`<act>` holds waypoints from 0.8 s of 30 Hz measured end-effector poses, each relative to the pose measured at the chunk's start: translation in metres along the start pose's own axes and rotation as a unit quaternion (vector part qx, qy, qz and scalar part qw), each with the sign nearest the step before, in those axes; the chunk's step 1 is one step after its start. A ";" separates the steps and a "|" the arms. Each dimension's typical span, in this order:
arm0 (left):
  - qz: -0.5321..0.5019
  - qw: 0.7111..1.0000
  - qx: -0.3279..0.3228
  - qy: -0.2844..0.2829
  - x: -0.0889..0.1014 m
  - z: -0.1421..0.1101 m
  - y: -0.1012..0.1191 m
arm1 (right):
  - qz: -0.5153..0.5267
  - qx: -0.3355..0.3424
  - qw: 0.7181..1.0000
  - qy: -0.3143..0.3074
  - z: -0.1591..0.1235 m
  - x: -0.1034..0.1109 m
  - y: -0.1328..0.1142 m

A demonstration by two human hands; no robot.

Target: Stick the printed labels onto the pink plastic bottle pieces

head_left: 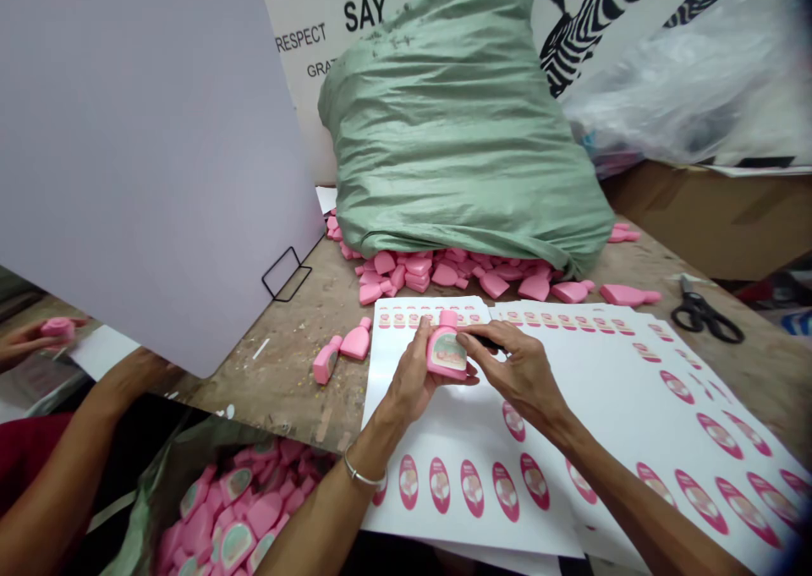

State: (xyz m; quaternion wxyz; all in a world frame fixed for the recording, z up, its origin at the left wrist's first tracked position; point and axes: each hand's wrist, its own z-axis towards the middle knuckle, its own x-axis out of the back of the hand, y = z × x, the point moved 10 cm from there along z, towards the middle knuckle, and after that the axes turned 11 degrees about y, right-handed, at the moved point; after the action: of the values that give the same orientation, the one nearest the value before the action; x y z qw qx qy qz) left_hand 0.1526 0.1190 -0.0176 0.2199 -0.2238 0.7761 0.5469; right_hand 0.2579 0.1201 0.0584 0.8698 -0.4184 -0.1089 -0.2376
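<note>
One pink bottle (447, 354), cap up, gripped in my left hand (409, 377) above the tabletop's (339, 407) near edge; right hand (523, 363) pinches dark object (490, 343), mostly hidden.

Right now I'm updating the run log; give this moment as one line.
left hand: holds pink labelled bottle | right hand: thumb at its front, small dark item in grip | below: printed sheets | behind: green sack

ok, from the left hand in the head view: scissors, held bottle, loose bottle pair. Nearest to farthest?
From the left hand:
1. Held bottle: in its grip.
2. Loose bottle pair: on the table, just left of the hand.
3. Scissors: far right, past the printed sheets.
</note>
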 end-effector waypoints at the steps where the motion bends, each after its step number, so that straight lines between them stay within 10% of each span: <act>1: -0.003 1.000 0.000 -0.008 -0.001 0.000 0.000 | -0.003 0.004 1.000 0.000 0.000 0.000 -0.001; 14: 0.021 0.995 -0.036 -0.089 -0.011 -0.014 0.015 | -0.199 0.059 0.978 0.008 0.012 0.015 0.001; 24: 0.046 0.995 -0.013 -0.086 -0.014 -0.023 0.003 | 0.087 -0.229 0.964 -0.106 -0.013 -0.039 0.039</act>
State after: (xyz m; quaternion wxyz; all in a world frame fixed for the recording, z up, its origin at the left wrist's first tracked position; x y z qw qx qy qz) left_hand 0.1601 0.1001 0.0000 0.2575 -0.1433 0.7565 0.5839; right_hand 0.2439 0.1439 0.0090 0.7514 -0.6374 -0.1063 -0.1338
